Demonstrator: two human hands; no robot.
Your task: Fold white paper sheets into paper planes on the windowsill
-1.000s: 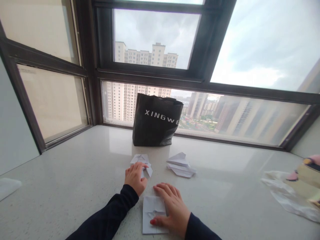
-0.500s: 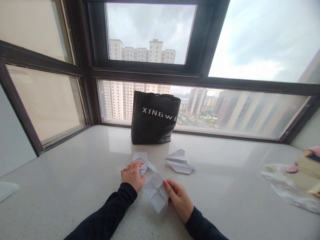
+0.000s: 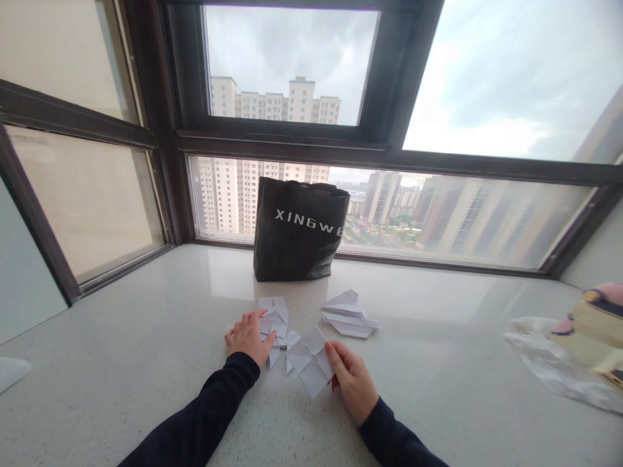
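My right hand (image 3: 353,377) pinches the edge of a creased, folded white paper (image 3: 309,360) and holds it tilted just above the stone sill. My left hand (image 3: 248,336) rests with fingers curled on a small pile of folded white paper pieces (image 3: 273,316) to the left of it. A second pile of folded paper planes (image 3: 348,314) lies a little farther back on the right, touched by neither hand. Both arms wear dark sleeves.
A black bag with white lettering (image 3: 299,230) stands at the back against the window. Crumpled clear plastic (image 3: 549,363) and a colourful object (image 3: 591,324) lie at the far right. A pale scrap (image 3: 12,371) sits at the left edge. Window frames bound the sill (image 3: 146,324).
My right hand lifted the folded paper off the sill and carried it forward towards the left pile. My left hand slid slightly left while staying on its pile.
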